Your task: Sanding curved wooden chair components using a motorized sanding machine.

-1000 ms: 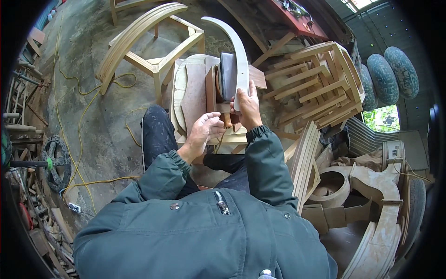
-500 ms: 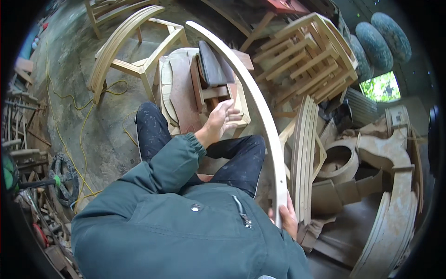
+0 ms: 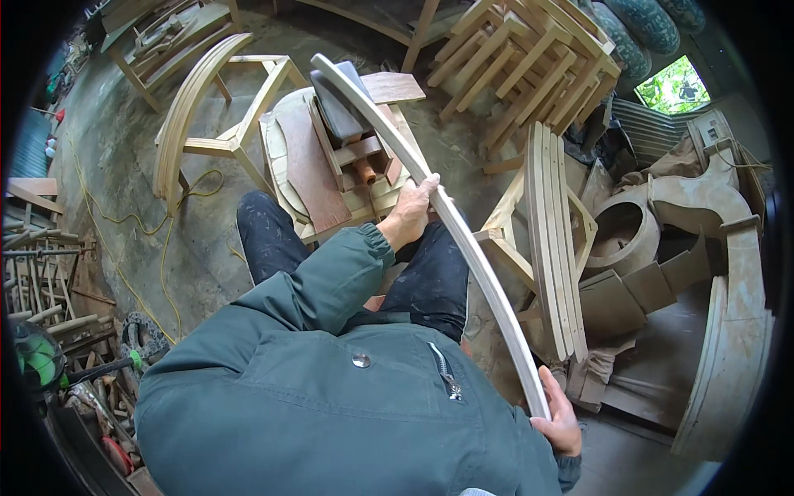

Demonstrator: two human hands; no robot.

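Swung out since 1 s ago: the curved slat (image 3: pixel 463 240), then held upright with both hands over the bench, now lies as a long diagonal arc from the upper centre of the view to the lower right. Right hand (image 3: pixel 556 417) has left the bench end and now sits at the slat's near end by the person's right hip, fingers closed round that tip. Left hand (image 3: pixel 411 213) has shifted from the bench block to the slat's middle, fingers wrapped over its upper edge, thumb side hidden, so it reads as a grip but I cannot tell how firm. Compared with 0.5 s ago the slat sits slightly lower and further left at its far end, which now crosses over the dark pad (image 3: pixel 335 103) on the work surface (image 3: pixel 310 178). Judged from this, the slat is off the bench and fully in hand, being sighted or repositioned along its length rather than worked. Person sits with knees toward the surface, in a green jacket (image 3: pixel 347 397). Stacked chair frames (image 3: pixel 529 66) lie beyond to the right, more curved slats (image 3: pixel 552 240) stand upright just right of the held one, and a yellow cable (image 3: pixel 132 223) trails on the floor at left.
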